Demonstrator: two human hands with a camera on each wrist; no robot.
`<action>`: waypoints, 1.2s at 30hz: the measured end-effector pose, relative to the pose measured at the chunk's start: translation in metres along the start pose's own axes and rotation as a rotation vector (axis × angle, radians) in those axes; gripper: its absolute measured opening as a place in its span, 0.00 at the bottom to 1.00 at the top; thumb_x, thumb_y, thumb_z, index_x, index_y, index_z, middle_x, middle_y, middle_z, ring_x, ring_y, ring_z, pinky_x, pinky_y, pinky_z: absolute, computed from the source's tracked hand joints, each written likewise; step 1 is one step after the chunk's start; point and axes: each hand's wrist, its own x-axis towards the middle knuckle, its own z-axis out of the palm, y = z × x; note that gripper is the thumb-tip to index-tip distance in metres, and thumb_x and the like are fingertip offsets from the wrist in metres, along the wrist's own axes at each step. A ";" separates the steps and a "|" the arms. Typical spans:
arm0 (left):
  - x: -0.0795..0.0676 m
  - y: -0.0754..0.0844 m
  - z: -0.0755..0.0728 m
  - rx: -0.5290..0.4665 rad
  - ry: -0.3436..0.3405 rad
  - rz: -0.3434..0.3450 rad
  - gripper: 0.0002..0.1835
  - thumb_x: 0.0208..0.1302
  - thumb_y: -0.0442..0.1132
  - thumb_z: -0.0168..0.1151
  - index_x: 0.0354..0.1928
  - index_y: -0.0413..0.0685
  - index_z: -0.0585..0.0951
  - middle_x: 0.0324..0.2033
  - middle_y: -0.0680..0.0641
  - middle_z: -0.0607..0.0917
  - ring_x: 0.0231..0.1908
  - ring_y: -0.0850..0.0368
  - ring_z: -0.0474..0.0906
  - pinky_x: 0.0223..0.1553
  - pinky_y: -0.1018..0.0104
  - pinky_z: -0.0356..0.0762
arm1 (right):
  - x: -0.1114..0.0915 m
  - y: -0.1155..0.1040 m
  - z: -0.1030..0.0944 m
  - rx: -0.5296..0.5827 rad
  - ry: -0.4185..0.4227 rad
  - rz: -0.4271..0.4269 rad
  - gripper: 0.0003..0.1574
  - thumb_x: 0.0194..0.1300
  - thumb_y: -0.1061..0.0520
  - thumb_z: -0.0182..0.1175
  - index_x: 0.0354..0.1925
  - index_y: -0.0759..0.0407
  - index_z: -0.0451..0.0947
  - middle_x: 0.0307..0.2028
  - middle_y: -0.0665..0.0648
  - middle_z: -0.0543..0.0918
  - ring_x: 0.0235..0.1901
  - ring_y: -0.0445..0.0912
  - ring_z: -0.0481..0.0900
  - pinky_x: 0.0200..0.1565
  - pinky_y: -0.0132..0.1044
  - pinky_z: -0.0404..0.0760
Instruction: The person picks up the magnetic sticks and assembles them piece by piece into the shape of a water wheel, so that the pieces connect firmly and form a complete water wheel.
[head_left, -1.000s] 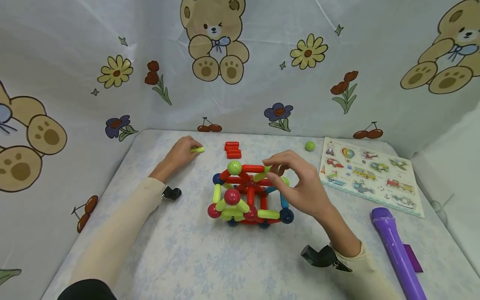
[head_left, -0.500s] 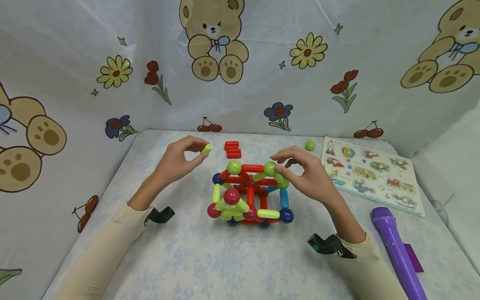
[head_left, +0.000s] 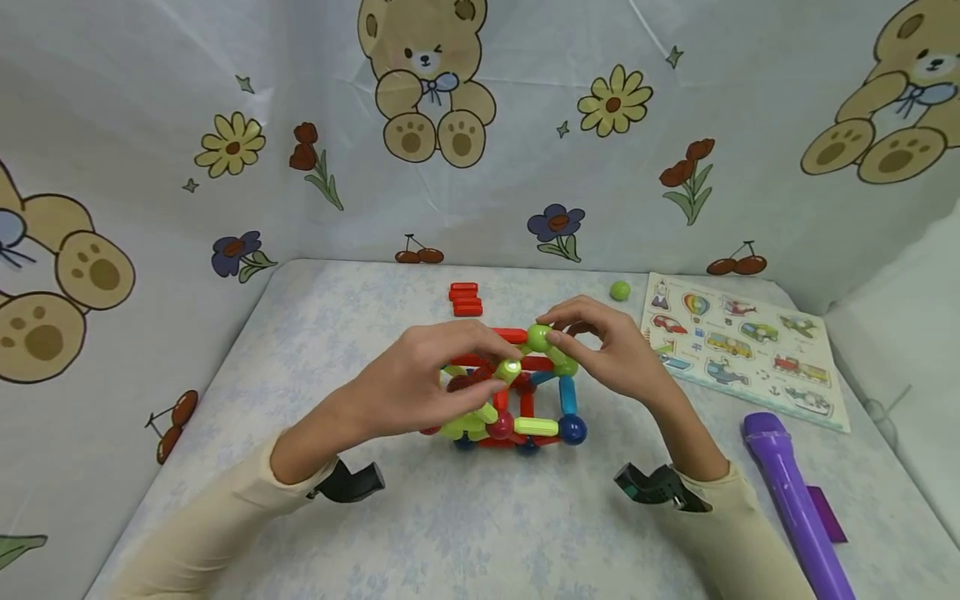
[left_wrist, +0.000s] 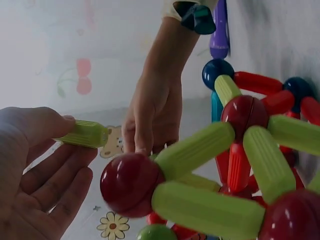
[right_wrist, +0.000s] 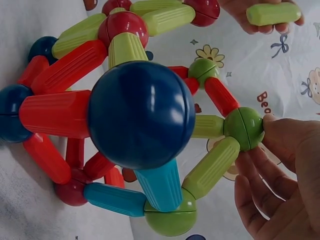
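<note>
A frame of magnetic rods and balls (head_left: 501,426) in red, green and blue stands on the table, its left part hidden behind my left hand (head_left: 420,379). That hand pinches a loose light green magnetic rod (left_wrist: 87,134) between thumb and fingers, above the frame. In the head view the rod (head_left: 509,370) points one end at the camera. My right hand (head_left: 618,354) holds a green ball (head_left: 538,337) at the frame's upper right corner. Thumb and fingertips meet that green ball (right_wrist: 244,128) in the right wrist view, with rods attached to it. A dark blue ball (right_wrist: 142,115) looms closest there.
Several short red rods (head_left: 466,300) lie behind the frame. A loose green ball (head_left: 620,291) rests at the back, left of a picture board (head_left: 738,346). A purple toy microphone (head_left: 795,500) lies at the right, over a purple flat piece (head_left: 827,515). A bear-print curtain (head_left: 510,192) hangs behind.
My left hand lifted the green rod off the table at the back left and carried it right and nearer, over the frame. The right hand shifted slightly and stays at the corner ball.
</note>
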 end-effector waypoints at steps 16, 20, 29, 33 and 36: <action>0.007 -0.011 0.042 0.261 -0.286 -0.126 0.13 0.68 0.39 0.77 0.53 0.50 0.90 0.43 0.55 0.92 0.35 0.59 0.86 0.37 0.77 0.78 | 0.000 -0.001 0.001 0.012 -0.009 0.023 0.16 0.75 0.63 0.67 0.59 0.55 0.86 0.53 0.52 0.87 0.49 0.44 0.83 0.54 0.28 0.83; 0.008 -0.010 0.043 0.295 -0.291 -0.126 0.13 0.67 0.40 0.77 0.52 0.53 0.91 0.41 0.57 0.92 0.32 0.61 0.84 0.33 0.76 0.76 | -0.001 -0.001 0.000 0.013 -0.008 0.024 0.16 0.75 0.63 0.67 0.59 0.55 0.86 0.53 0.52 0.87 0.49 0.44 0.83 0.55 0.29 0.83; 0.005 -0.011 0.018 0.244 -0.196 -0.137 0.15 0.67 0.45 0.78 0.54 0.53 0.91 0.46 0.56 0.92 0.40 0.63 0.85 0.39 0.73 0.82 | -0.001 0.000 0.001 0.025 -0.009 0.018 0.16 0.75 0.64 0.67 0.59 0.56 0.86 0.53 0.52 0.87 0.49 0.45 0.83 0.54 0.30 0.84; 0.011 -0.027 -0.015 0.168 -0.013 -0.128 0.13 0.68 0.39 0.78 0.52 0.47 0.91 0.45 0.54 0.92 0.41 0.63 0.87 0.44 0.64 0.88 | -0.001 0.001 0.001 0.021 -0.009 0.028 0.16 0.76 0.63 0.67 0.59 0.56 0.86 0.52 0.52 0.86 0.49 0.45 0.83 0.54 0.31 0.84; 0.015 -0.060 -0.033 0.121 0.088 -0.192 0.11 0.70 0.37 0.75 0.51 0.46 0.90 0.44 0.52 0.92 0.43 0.60 0.88 0.48 0.58 0.88 | -0.002 0.001 0.001 0.017 -0.007 0.040 0.16 0.76 0.63 0.66 0.59 0.55 0.86 0.52 0.52 0.86 0.50 0.45 0.83 0.54 0.30 0.84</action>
